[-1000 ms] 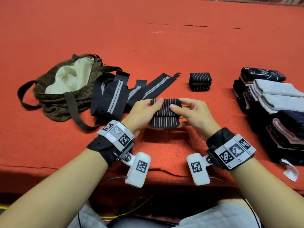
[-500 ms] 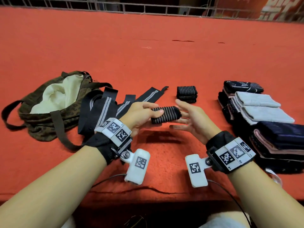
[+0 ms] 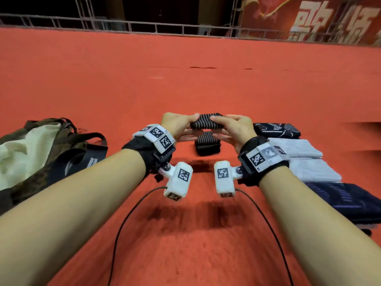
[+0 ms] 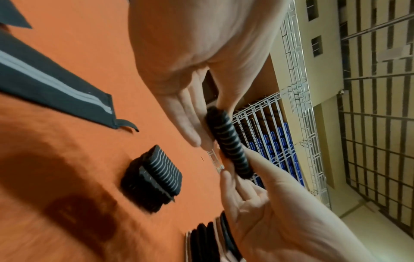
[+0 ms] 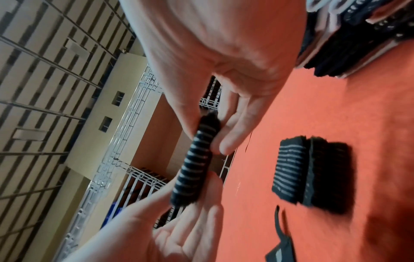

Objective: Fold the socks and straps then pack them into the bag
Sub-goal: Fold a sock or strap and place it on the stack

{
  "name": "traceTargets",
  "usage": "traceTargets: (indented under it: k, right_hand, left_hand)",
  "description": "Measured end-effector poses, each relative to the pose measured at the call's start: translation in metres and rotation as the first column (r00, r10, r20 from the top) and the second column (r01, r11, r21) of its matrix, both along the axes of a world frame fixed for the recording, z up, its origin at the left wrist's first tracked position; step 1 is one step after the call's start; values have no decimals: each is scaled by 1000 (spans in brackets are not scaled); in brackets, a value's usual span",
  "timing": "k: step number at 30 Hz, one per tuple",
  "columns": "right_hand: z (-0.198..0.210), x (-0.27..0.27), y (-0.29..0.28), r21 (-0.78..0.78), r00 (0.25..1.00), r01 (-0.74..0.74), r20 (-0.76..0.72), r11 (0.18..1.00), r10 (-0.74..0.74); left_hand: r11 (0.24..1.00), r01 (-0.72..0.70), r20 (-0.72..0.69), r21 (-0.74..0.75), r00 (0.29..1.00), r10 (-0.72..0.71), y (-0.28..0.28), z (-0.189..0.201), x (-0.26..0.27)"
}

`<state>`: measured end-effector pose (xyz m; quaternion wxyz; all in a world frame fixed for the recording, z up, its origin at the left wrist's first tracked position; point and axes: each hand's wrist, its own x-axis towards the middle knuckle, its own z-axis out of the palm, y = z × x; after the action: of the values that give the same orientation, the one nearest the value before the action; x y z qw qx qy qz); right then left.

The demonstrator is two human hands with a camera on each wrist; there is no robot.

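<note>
Both hands, left hand (image 3: 177, 122) and right hand (image 3: 234, 127), pinch the folded black white-striped strap (image 3: 206, 121) by its ends; soft, light, springy, so keep the grip on the ends.

— What sort of place is this?
— A large indoor hall, perhaps a sports or event venue. The work surface is a wide red carpet (image 3: 185, 83); at twelve o'clock runs a metal railing (image 3: 144, 25).
— Anything else?
— At one o'clock hangs a red banner (image 3: 309, 19) with large characters; rows of blue seats (image 4: 275, 141) show beyond the railing.
</note>
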<state>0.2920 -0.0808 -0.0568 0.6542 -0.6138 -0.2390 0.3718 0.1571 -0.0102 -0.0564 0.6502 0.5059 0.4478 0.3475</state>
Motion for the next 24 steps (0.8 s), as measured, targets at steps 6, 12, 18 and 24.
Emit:
traceTargets:
  k: [6, 12, 18, 24]
  right_hand:
    - [-21, 31, 54, -64, 969, 119, 225, 991, -102]
    - [-34, 58, 73, -120, 913, 168, 392, 978, -109]
    - [-55, 58, 68, -194, 851, 196, 521, 961, -68]
    - [-74, 56, 68, -284, 831, 199, 557, 938, -8]
  left_hand:
    - [998, -54, -42, -27, 998, 53, 43, -21, 39]
    - [998, -56, -73, -11, 996, 55, 66, -26, 51]
    - [998, -54, -159, 17, 986, 56, 68, -53, 55]
    - [989, -115, -277, 94, 951, 137, 64, -75, 54]
